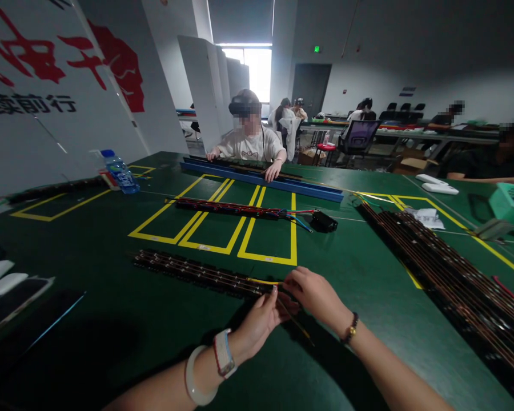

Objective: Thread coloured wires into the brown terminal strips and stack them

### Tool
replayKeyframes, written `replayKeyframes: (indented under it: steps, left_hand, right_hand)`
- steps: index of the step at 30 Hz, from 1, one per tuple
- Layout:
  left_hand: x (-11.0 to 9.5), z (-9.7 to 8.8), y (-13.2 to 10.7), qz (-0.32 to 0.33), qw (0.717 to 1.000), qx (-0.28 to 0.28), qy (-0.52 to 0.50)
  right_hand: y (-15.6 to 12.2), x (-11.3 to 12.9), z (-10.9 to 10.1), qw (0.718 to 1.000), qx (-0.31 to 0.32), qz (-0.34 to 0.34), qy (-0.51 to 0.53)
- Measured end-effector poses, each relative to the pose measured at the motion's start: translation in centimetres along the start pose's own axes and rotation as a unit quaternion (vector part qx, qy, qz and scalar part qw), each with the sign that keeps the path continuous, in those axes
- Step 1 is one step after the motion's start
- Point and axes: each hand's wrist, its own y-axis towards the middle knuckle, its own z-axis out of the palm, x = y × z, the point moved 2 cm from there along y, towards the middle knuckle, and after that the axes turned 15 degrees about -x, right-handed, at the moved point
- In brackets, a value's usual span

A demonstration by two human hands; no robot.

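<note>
A long black strip with copper-coloured rods lies slantwise in front of me, its right end raised at my hands. My left hand grips that end from below, thumb on top. A short yellow wire runs along the end of the strip. My right hand pinches the wire's tip with thumb and forefinger, close to my left fingertips. A thin brown rod or lead sticks out past my left hand toward the lower right. The exact contact at the fingertips is partly hidden.
A strip with red and blue wires lies across yellow tape outlines. Behind it a co-worker handles a dark strip on a blue channel. Several copper-rodded strips lie right. A water bottle stands left; a green basket sits far right.
</note>
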Motion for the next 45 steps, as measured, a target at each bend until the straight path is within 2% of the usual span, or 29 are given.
replayKeyframes:
  steps: [4, 9, 13, 15, 18, 21, 24, 26, 29, 31, 34, 36, 38, 41, 45]
  left_hand:
    - [-0.1, -0.1, -0.3, 0.014, 0.999, -0.013, 0.042]
    - [-0.1, -0.7, 0.0, 0.017, 0.997, -0.031, 0.064]
    - [-0.1, -0.9, 0.3, 0.017, 0.997, -0.03, 0.076]
    - [-0.1, -0.8, 0.2, 0.017, 0.997, -0.032, 0.075]
    - [-0.3, -0.5, -0.2, 0.013, 0.997, -0.026, 0.067]
    - [-0.5, -0.4, -0.6, 0.008, 0.996, -0.024, 0.085]
    - [-0.9, -0.4, -1.0, 0.004, 0.983, 0.001, 0.184]
    - [-1.2, -0.6, -1.2, -0.005, 0.958, 0.02, 0.287]
    - [-2.1, -1.0, -1.4, -0.003, 0.893, 0.014, 0.45]
    - [-3.3, -1.2, -1.8, 0.062, 0.836, -0.011, 0.545]
    - [-5.2, -1.2, -2.7, 0.193, 0.76, -0.043, 0.619]
    - [-6.0, -1.1, -3.2, 0.226, 0.725, -0.047, 0.649]
    - [-6.5, -1.0, -3.5, 0.241, 0.704, -0.046, 0.666]
    - [-6.8, -0.8, -3.9, 0.252, 0.692, -0.04, 0.676]
    - [-7.3, -1.4, -4.7, 0.258, 0.685, -0.03, 0.681]
  right_hand:
    - [2.9, -1.7, 0.2, 0.998, -0.044, -0.006, -0.037]
    - [6.7, -3.1, 3.1, 0.997, -0.048, -0.037, -0.057]
    - [7.7, -3.7, 5.2, 0.998, -0.032, -0.045, -0.03]
    - [7.2, -4.0, 5.4, 0.998, -0.042, -0.056, -0.008]
    - [5.1, -4.7, 4.5, 0.992, -0.111, -0.047, 0.048]
    - [2.1, -5.9, 3.3, 0.973, -0.188, 0.02, 0.134]
    - [-0.8, -7.2, 3.0, 0.958, -0.203, 0.085, 0.186]
    - [-2.0, -7.9, 3.1, 0.956, -0.19, 0.115, 0.193]
    - [-2.7, -8.4, 3.3, 0.953, -0.18, 0.146, 0.197]
    - [-2.7, -8.3, 3.3, 0.951, -0.174, 0.156, 0.204]
    - [-2.6, -8.1, 3.4, 0.951, -0.165, 0.16, 0.207]
    - [-2.6, -8.2, 3.4, 0.954, -0.161, 0.155, 0.202]
    - [-2.6, -8.2, 3.4, 0.961, -0.15, 0.14, 0.188]
    - [-2.4, -7.9, 3.3, 0.972, -0.145, 0.105, 0.153]
    - [-2.2, -5.5, 3.1, 0.98, -0.154, 0.063, 0.11]
